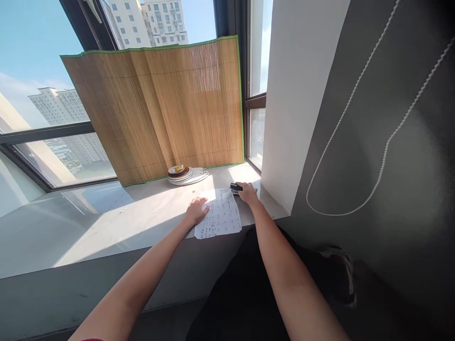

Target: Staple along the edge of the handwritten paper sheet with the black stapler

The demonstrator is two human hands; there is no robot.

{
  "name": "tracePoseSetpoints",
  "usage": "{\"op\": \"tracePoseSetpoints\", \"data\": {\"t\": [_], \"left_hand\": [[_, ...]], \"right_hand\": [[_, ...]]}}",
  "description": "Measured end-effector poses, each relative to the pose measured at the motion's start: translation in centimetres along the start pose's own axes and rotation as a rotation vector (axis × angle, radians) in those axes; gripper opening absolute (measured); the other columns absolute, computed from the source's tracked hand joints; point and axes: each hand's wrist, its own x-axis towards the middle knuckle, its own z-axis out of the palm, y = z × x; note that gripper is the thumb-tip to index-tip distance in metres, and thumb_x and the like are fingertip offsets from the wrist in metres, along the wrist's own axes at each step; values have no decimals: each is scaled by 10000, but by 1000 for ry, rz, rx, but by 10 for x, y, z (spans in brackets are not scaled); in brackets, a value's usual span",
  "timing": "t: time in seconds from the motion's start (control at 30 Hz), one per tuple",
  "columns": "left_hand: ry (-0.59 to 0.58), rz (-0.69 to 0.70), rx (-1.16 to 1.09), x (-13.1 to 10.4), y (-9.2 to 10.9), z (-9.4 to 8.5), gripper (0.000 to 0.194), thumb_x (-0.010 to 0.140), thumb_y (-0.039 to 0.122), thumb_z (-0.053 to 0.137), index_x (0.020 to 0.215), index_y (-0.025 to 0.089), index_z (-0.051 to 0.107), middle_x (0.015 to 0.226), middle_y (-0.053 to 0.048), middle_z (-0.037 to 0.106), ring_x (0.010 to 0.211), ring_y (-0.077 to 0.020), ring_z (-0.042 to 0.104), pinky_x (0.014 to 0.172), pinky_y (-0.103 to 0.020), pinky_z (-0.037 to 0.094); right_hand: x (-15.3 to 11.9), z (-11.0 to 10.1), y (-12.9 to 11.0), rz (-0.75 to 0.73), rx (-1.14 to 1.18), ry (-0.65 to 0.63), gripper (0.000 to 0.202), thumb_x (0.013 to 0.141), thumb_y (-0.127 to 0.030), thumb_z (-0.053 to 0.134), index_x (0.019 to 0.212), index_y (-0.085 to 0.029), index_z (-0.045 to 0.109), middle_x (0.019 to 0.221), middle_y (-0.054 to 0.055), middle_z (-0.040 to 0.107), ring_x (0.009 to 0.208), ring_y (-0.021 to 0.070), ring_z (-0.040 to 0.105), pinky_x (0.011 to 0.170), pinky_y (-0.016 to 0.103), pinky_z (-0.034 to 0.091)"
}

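Note:
Sheets of white paper (222, 218) covered in handwriting lie on the window sill, their lower end reaching the front edge. My left hand (197, 210) rests flat on the paper's left side, fingers stretched out. A black stapler (235, 188) is in my right hand (249, 193), with its front end at the upper right corner of the paper. How far the paper sits between the stapler's jaws is too small to tell.
A stack of plates (187, 176) stands on the sill (149, 208) behind the paper. Beyond it a bamboo mat (170, 104) with green edging leans against the window. At right, a white wall (298, 94) and a hanging bead chain (386, 151) flank the sill.

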Motion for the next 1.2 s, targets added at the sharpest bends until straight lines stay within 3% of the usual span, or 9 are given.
{"op": "tracePoseSetpoints", "data": {"t": [0.13, 0.3, 0.4, 0.57, 0.73, 1.2], "left_hand": [[-10, 5, -22, 0, -1, -2, 445, 1018, 418, 574, 1404, 224, 679, 1461, -134, 653, 1352, -357, 566, 1133, -471, 447], [-29, 4, -28, -1, 1, -6, 462, 988, 446, 621, 1391, 233, 696, 1437, -132, 650, 1338, -360, 575, 1128, -486, 469], [-16, 10, -44, -1, 0, -6, 471, 977, 465, 638, 1379, 231, 712, 1419, -130, 655, 1336, -369, 576, 1124, -491, 481], [-1, 37, -74, 1, -3, -2, 488, 969, 494, 647, 1362, 220, 734, 1437, -134, 659, 1339, -373, 576, 1142, -509, 472], [-9, 47, -83, 3, -3, -1, 503, 951, 541, 663, 1351, 246, 746, 1432, -125, 671, 1358, -387, 564, 1146, -544, 470], [-4, 50, -102, 4, -4, 0, 503, 937, 542, 683, 1334, 242, 757, 1414, -141, 670, 1347, -407, 569, 1117, -569, 483]], "right_hand": [[2, 3, -12, -10, 16, -28, 582, 968, -169, 477, 1506, -310, 648, 1403, 108, 712, 1447, 372, 458, 1148, 572, 377], [-1, 4, -15, -75, 50, -26, 512, 1010, -215, 458, 1481, -288, 647, 1468, 112, 659, 1407, 367, 472, 1180, 616, 344], [-3, 7, -19, -149, 70, -12, 494, 1069, -257, 445, 1529, -324, 610, 1480, 106, 643, 1402, 363, 480, 1213, 662, 309], [-1, 12, -24, -226, 24, -44, 540, 1100, -175, 398, 1546, -393, 608, 1424, 62, 667, 1388, 319, 512, 1272, 729, 200], [-1, 16, -30, -265, -3, -49, 570, 1082, -125, 423, 1520, -421, 637, 1347, 56, 687, 1359, 301, 519, 1291, 739, 131], [-2, 21, -36, -261, -16, -50, 630, 980, -9, 399, 1402, -359, 708, 1325, 54, 669, 1365, 301, 487, 1257, 824, -20]]}}
